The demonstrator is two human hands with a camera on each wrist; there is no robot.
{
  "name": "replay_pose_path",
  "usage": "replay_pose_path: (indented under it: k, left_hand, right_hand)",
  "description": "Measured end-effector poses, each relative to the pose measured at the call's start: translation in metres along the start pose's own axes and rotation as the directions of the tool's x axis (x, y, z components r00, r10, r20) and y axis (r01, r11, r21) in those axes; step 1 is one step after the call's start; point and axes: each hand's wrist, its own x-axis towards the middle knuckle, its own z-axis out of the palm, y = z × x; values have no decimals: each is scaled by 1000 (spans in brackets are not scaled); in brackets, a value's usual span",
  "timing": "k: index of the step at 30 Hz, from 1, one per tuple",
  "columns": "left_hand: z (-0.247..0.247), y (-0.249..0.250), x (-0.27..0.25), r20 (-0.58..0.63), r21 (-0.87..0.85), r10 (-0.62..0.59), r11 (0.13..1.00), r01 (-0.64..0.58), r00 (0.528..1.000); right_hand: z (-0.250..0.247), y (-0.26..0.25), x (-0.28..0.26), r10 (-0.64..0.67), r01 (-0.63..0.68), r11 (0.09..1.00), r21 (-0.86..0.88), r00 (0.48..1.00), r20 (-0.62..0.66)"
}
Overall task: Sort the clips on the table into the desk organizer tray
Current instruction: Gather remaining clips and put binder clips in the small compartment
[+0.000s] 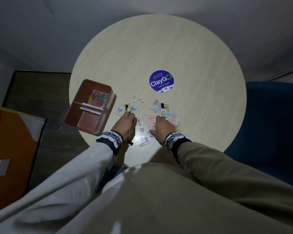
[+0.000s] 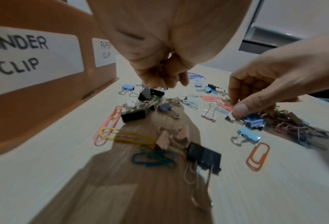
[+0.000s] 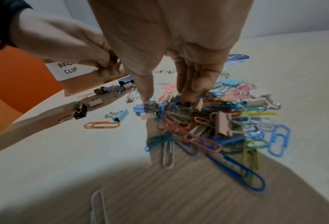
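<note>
We stand over a round table (image 1: 184,48) with the desk organizer tray (image 1: 85,123) at its left edge, its long axis running from near-left to far-right. Its far compartment holds a heap of paper clips (image 1: 97,99); the near one looks bare. Labels on the side wall read "BINDER CLIP" (image 2: 24,53) for the near part and "PAPER CLIP" (image 2: 105,50) for the far part.

The unsorted clips (image 3: 207,118) lie in front of us, well apart from the tray on the right side and just beside it on the left.

Our left hand (image 1: 126,123) is curled, and wire loops show inside the fist in the left wrist view, so we judge it grasps a few binder clips; a black binder clip (image 2: 150,93) sits right under its fingertips. Our right hand (image 1: 163,126) reaches down into the mixed heap, thumb and fingers closing on something there; we cannot tell exactly which clip.

Risks, as we judge them: the heap is tangled, so one pinch may drag linked paper clips along and land them in the wrong compartment. An overfull left fist may drop clips. The tray overhangs the table edge, so a hard drop or nudge could tip it.

The long blue paper clip (image 3: 236,168) nearest the right wrist lies flat, pointing diagonally toward us.
</note>
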Motion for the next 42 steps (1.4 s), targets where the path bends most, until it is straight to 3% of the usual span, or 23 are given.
replay_pose_path:
  k: [5, 9, 14, 19, 25, 30, 32, 34, 36, 37, 39, 42]
  left_hand:
    - [-1, 3, 17, -7, 53, 124, 991, -123, 992]
    - [3, 0, 30, 87, 204, 205, 954, -219, 975]
    - [6, 4, 39, 125, 246, 203, 942, -228, 971]
    - [11, 2, 41, 128, 214, 234, 942, -257, 964]
    - [7, 9, 35, -17, -135, 174, 975, -175, 985]
    - [6, 20, 33, 6, -405, 76, 912, -67, 997]
    - [7, 25, 35, 51, -587, 1, 809, 29, 999]
    - [10, 28, 36, 123, -757, -109, 632, 164, 986]
    - [7, 31, 38, 168, -806, -182, 541, 241, 969]
    - [6, 31, 40, 174, -795, -194, 551, 254, 965]
    - [5, 28, 46, 154, -715, -201, 653, 249, 967]
    - [7, 21, 53, 111, -617, -236, 745, 253, 965]
  right_hand:
    - [-3, -10, 5, -1, 1, 1000, -6, 999, 47]
    - [-6, -10, 9, -18, 20, 999, -41, 999, 48]
    - [-10, -5, 9, -56, 58, 998, -38, 998, 37]
    - [-8, 8, 12, -42, 37, 992, 122, 998, 37]
    - [-20, 37, 20, 86, -69, 928, 367, 996, -30]
    - [-31, 56, 27, 155, -132, 935, 328, 987, -47]
    - [-32, 57, 28, 127, -108, 971, 214, 989, -77]
    - [-31, 57, 27, 62, -57, 997, 51, 991, -116]
    - [-29, 53, 23, -17, 14, 1000, -27, 991, -136]
    - [-28, 49, 21, -49, 46, 999, -26, 990, -131]
    - [-24, 39, 14, -75, 79, 996, 40, 994, -83]
    - [-17, 19, 9, -37, 37, 996, 85, 999, -9]
